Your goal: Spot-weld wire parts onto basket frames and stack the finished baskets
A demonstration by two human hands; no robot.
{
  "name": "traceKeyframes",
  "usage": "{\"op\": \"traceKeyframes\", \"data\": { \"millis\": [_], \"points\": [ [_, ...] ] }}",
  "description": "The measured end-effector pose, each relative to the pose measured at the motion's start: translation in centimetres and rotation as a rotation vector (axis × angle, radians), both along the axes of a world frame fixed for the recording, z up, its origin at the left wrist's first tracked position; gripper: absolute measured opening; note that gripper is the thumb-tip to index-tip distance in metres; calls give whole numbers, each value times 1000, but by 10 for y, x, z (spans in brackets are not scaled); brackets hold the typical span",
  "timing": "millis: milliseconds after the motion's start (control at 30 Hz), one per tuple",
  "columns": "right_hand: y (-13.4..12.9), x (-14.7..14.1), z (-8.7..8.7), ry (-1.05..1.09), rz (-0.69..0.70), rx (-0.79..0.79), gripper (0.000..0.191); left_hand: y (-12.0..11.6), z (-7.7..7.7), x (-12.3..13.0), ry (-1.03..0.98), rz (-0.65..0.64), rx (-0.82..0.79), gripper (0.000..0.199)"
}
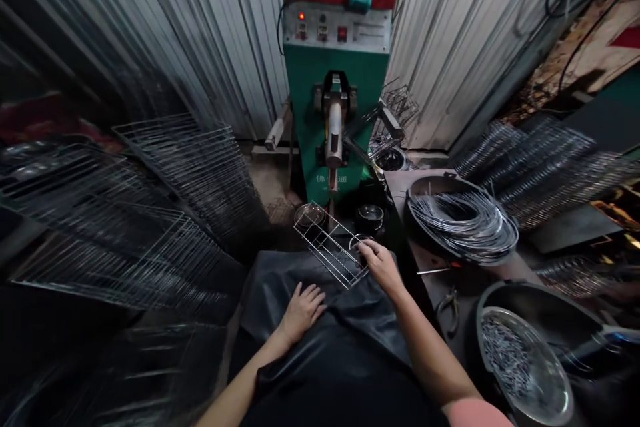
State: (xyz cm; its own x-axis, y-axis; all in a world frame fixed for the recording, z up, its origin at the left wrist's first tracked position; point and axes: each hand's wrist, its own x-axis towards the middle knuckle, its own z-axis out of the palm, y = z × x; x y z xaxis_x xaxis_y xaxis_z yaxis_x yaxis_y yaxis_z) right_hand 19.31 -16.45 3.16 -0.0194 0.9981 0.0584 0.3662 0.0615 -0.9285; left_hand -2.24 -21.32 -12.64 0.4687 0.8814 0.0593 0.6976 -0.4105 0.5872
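Note:
A small wire rack [327,250] lies slanted in front of the green machine, its far end beneath the machine's lower electrode [333,180]. My right hand [381,265] is closed in a pinch on a thin curved wire [356,238] at the rack's right side. Whether these fingers also grip the rack's edge, I cannot tell. My left hand [301,315] rests palm down on the dark apron [280,273] over my lap, fingers stretched out and holding nothing. It is just left of the rack's near end and apart from it.
The green machine [300,87] stands ahead. Stacked wire racks [195,173] fill the left. On the right-hand table, a pan holds looped wires [465,220]; pliers [453,312] lie near a bowl [555,373] of small metal pieces. Small bowls [370,215] sit by the machine's base.

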Motion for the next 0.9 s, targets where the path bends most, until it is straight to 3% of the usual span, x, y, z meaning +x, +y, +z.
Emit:
{"op": "traceKeyframes", "data": {
  "millis": [100, 167, 300, 367, 433, 500, 600, 667, 733, 833, 900],
  "points": [
    [-5, 4, 6, 61, -43, 33, 31, -7, 5, 0, -91, 41, -67, 24],
    [-9, 1, 10, 133, -49, 46, 32, -6, 21, -4, -234, 150, -50, 26],
    [-13, -20, 4, 270, 9, 101, 34, 18, 84, -6, -577, 593, 94, 44],
    [-14, -34, -8, 303, 31, 118, 36, 35, 119, 3, -748, 600, 63, 47],
    [-16, -42, -20, 328, 47, 98, 39, 48, 142, 15, -849, 594, -49, 52],
    [-16, -39, -29, 300, 143, 72, 40, 55, 149, 23, -852, 633, -142, 57],
    [-6, -4, -37, 66, 258, 92, 34, 58, 140, 23, -785, 696, -210, 59],
    [10, 39, -40, -130, 97, 104, 32, 58, 132, 19, -761, 719, -255, 63],
    [30, 91, -41, -255, -203, 69, 32, 58, 127, 17, -738, 731, -308, 67],
    [57, 173, -41, -369, -773, -70, 38, 58, 127, 18, -727, 728, -381, 67],
    [70, 218, -39, -397, -1013, -132, 48, 60, 128, 21, -751, 720, -422, 69]
  ]
}}
